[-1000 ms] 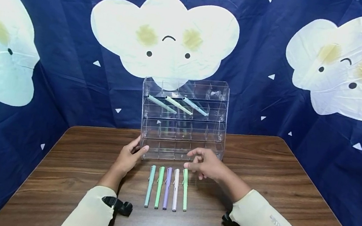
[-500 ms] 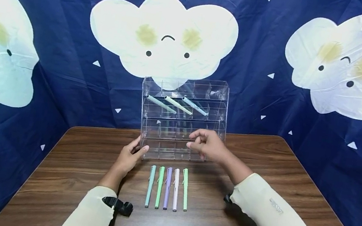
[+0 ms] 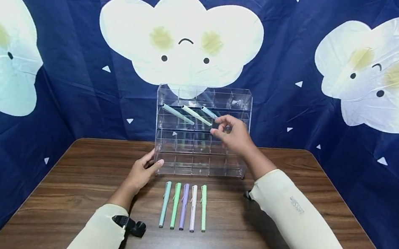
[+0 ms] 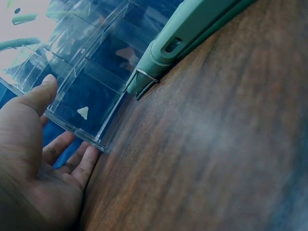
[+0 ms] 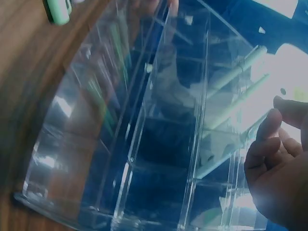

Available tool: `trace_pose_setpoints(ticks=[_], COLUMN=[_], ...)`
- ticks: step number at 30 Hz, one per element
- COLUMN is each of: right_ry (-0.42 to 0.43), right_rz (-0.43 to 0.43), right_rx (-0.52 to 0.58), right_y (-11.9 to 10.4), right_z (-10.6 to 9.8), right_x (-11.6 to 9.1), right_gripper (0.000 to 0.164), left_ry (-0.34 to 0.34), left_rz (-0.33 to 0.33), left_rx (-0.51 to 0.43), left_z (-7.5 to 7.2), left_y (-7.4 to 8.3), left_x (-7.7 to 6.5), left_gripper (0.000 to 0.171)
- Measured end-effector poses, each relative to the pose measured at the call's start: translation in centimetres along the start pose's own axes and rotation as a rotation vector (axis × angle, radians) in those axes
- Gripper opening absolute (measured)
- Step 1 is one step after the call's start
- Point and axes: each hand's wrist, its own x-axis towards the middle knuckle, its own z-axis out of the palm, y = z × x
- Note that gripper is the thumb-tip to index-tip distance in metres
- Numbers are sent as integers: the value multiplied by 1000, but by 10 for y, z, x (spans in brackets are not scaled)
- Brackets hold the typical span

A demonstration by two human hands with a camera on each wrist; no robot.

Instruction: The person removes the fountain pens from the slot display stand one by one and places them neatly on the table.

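Note:
A clear acrylic rack (image 3: 181,156) with stepped, divided tiers stands on the table. My left hand (image 3: 141,174) grips its lower left edge, thumb in front and fingers at the side and behind. My right hand (image 3: 234,135) is raised before the second tier from the top, fingers loosely curled and nothing seen between thumb and forefinger. It overlaps the lower end of a blue pen (image 3: 208,111) lying slanted in that tier. Left of this pen lie a pale yellow-green pen (image 3: 197,115) and a pale teal pen (image 3: 178,114), slanted likewise.
In front of the rack, several capped pens lie side by side on the wooden table (image 3: 100,178): teal (image 3: 165,204), green (image 3: 175,206), purple (image 3: 184,207), whitish (image 3: 193,208) and light green (image 3: 203,208). A blue cloud-print curtain (image 3: 276,122) hangs behind.
My right hand has risen from just above the light green pen on the table to the rack's second tier from the top. The left hand and the pens have stayed put.

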Motion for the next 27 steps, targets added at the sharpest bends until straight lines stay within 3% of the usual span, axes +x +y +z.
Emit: trace_pose_setpoints(ticks=[9,18,27], right_ry=[78,41,21], right_rz=[63,162,210], right_rx=[-120,-224,-258], right_y=[-1,3,5], right_z=[-5,0,9], right_x=[28,44,49], right_gripper=[43,46,43], left_ry=[-1,-6,-11], left_rz=[-5,-5,-8], left_rx=[-28,-21,-29], left_z=[0,0,0], left_y=[1,1,3], left_x=[0,0,-1], left_gripper=[71,72,73])
